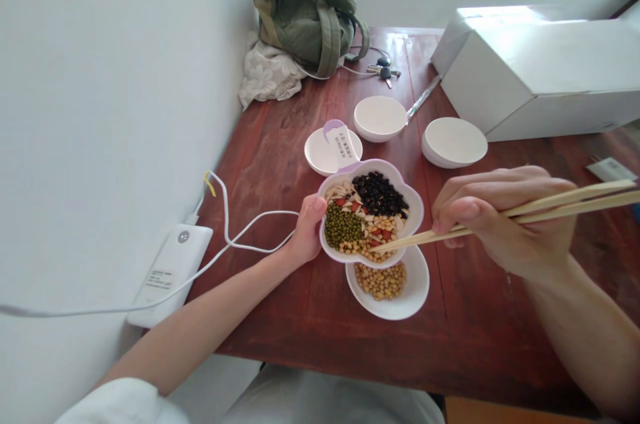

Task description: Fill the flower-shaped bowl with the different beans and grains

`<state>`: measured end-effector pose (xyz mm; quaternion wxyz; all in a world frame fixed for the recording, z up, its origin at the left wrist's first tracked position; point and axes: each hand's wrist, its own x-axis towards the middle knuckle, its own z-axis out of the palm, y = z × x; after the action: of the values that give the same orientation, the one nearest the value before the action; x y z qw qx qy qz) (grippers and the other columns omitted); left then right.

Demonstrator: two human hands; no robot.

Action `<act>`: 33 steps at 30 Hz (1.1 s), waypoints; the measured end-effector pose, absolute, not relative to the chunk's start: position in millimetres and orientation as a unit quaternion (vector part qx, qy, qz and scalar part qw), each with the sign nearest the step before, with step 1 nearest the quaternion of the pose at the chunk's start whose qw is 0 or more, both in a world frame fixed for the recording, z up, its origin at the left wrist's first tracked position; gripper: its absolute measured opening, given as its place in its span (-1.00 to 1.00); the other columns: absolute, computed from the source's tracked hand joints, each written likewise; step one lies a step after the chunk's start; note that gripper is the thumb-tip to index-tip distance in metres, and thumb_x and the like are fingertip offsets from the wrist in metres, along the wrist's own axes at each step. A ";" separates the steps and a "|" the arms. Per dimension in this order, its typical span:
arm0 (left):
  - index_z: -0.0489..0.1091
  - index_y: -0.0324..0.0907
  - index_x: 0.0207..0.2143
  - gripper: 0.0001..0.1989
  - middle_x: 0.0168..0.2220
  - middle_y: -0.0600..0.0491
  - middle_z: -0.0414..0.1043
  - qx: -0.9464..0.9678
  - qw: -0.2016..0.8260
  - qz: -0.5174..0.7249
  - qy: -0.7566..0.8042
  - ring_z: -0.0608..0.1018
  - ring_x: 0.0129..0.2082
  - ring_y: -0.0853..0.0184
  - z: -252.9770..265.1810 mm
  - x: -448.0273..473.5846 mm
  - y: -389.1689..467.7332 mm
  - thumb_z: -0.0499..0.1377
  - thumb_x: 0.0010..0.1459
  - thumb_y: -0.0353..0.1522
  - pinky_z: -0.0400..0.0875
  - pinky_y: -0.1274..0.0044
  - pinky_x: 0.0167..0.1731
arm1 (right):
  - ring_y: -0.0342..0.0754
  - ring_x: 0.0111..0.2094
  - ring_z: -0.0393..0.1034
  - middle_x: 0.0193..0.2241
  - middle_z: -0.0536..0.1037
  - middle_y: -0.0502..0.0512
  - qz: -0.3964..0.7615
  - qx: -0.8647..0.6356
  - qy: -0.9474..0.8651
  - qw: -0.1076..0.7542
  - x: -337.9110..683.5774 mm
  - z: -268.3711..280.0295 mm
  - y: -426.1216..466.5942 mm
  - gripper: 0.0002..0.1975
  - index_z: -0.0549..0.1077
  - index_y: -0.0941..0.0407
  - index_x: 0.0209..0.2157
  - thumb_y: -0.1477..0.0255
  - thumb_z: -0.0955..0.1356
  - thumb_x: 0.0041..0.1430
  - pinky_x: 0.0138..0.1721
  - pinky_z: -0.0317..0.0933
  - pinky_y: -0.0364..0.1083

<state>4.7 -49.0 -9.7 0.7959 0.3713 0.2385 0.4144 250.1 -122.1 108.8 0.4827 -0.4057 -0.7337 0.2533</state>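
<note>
My left hand (pixel 306 229) grips the left rim of a pale purple flower-shaped bowl (pixel 414 205), holding it tilted just above the table. The bowl holds mixed black beans, green mung beans, soybeans, red beans and seeds. My right hand (pixel 505 219) holds a pair of wooden chopsticks (pixel 550 207); their tips reach into the soybeans at the bowl's near edge. Directly below that edge sits a small white dish (pixel 415 294) with several soybeans in it.
Three empty white dishes (pixel 320 156) (pixel 380 117) (pixel 454 142) stand behind the bowl on the red-brown wooden table (pixel 300 304). A white box (pixel 540 74) lies at back right, a green bag (pixel 305 11) and keys (pixel 384 69) at the back, a white power bank (pixel 170 272) with cables left.
</note>
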 end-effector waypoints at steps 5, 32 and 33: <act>0.70 -0.17 -0.13 -0.27 -0.06 -0.20 0.77 0.375 0.792 0.419 0.239 0.71 0.14 -0.30 -8.5 5.5 -48.0 0.44 0.00 0.28 0.63 -0.07 0.16 | -0.21 -0.66 0.40 -0.61 0.57 0.00 0.276 -0.412 -0.726 0.477 251.4 108.5 -119.6 -0.58 0.58 0.11 -0.51 0.41 0.39 0.51 -0.64 0.16 -0.20; 0.60 -0.17 0.21 -0.07 0.13 -0.25 0.70 0.360 0.809 0.401 0.236 0.69 0.16 -0.32 -17.7 3.7 -49.7 0.39 0.04 0.31 0.64 -0.09 0.13 | -0.14 -0.57 0.47 -0.57 0.52 -0.01 0.215 -0.349 -0.781 0.472 246.8 111.4 -120.6 -0.70 0.51 0.10 -0.45 0.49 0.44 0.44 -0.60 0.19 -0.16; 0.60 -0.17 0.21 -0.08 0.14 -0.25 0.70 0.358 0.809 0.400 0.239 0.68 0.17 -0.33 -16.9 3.9 -50.0 0.39 0.03 0.30 0.64 -0.08 0.12 | -0.14 -0.58 0.47 -0.57 0.53 -0.01 0.222 -0.345 -0.779 0.473 247.5 111.6 -120.1 -0.71 0.53 0.11 -0.44 0.50 0.44 0.44 -0.61 0.19 -0.16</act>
<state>3.9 -50.0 -16.9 0.8090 0.3585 0.2388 0.4000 247.5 -120.1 111.6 0.4732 -0.3452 -0.7795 0.2220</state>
